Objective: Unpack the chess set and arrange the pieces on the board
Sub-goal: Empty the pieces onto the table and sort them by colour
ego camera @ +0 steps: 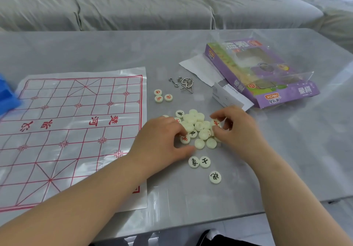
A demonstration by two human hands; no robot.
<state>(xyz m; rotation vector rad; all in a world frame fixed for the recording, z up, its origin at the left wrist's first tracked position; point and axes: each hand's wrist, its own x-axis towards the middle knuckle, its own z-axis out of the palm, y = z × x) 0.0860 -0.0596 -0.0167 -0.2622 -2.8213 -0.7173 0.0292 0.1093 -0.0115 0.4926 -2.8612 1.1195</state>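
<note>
A plastic board sheet [72, 131] with a red grid lies flat on the left of the table, with no pieces on it. A pile of cream round pieces [198, 129] sits to its right. My left hand [162, 140] rests at the pile's left edge, fingertips touching a red-marked piece [185, 138]. My right hand [236, 131] pinches a red-marked piece [216, 123] at the pile's right side. Three red-marked pieces [161, 96] lie apart further back. Three black-marked pieces [204, 162] lie nearer me.
The purple chess box [271, 93] with its clear lid [267, 54] lies at the back right, beside white paper sheets [200, 68]. Metal ring puzzles [183, 83] lie behind the pile. A blue object [7, 96] covers the board's far left edge. A grey sofa [133, 3] stands beyond.
</note>
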